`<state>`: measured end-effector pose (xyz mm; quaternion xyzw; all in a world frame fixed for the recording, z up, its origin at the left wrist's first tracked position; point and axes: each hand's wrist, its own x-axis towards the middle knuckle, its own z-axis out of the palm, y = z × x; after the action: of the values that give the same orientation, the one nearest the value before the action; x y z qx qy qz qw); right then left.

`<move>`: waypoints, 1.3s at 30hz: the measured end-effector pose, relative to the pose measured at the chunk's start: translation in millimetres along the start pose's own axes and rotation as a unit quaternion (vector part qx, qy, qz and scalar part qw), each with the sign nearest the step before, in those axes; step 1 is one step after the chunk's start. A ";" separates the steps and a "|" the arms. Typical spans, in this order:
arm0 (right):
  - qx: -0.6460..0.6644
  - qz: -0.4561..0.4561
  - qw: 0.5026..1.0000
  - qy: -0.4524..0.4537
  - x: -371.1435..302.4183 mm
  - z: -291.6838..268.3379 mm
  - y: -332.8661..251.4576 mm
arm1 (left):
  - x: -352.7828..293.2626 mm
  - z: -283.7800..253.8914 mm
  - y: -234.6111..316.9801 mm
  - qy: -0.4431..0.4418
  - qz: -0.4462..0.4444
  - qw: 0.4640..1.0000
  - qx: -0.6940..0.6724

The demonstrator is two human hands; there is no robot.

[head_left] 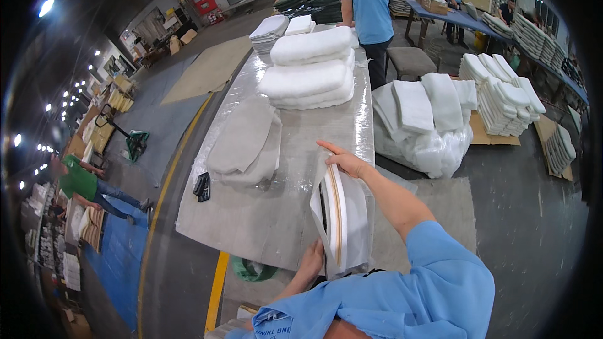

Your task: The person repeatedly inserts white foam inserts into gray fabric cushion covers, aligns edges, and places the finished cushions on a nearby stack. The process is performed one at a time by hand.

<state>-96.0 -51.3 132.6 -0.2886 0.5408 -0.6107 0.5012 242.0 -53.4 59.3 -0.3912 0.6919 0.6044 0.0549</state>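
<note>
A layered white cushion pad (337, 213) with a tan stripe along its edge stands on its side at the table's near right. A thin light grey cover (360, 201) wraps around it, with a dark gap along its left side. My right hand (344, 159) grips the cover's far end, thumb and fingers around the edge, index finger pointing left. My left hand (312, 258) is at the near left edge of the cover; its fingers are partly hidden there. Beyond lie flat grey fabric covers (242, 138) in a loose pile.
White padding stacks (308, 78) fill the table's (251, 226) far half. A small black object (201, 187) lies at its left edge. On the right are a plastic-wrapped bundle of pads (427, 144) and a cushion stack (502, 97). A person in blue (366, 6) stands at the far end.
</note>
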 end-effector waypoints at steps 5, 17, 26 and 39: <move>0.006 0.007 1.000 -0.005 -1.6 -18.3 1.8 | 68.1 4.9 119.7 0.000 0.272 0.940 -0.207; -0.096 -0.031 0.994 0.044 23.2 -16.6 7.2 | 172.7 -42.2 203.6 0.244 0.244 0.937 0.060; -0.195 -0.224 0.933 0.202 55.2 10.3 30.3 | 193.5 -38.5 200.9 0.321 0.425 0.841 0.096; -0.127 -0.276 0.925 0.227 40.3 1.2 49.3 | 190.5 -43.1 189.9 0.083 0.368 0.921 -0.096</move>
<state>-93.4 -84.7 78.4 -0.3409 0.6125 -0.7001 0.1358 12.6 -188.7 116.8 -0.1608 0.7278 0.6109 -0.2669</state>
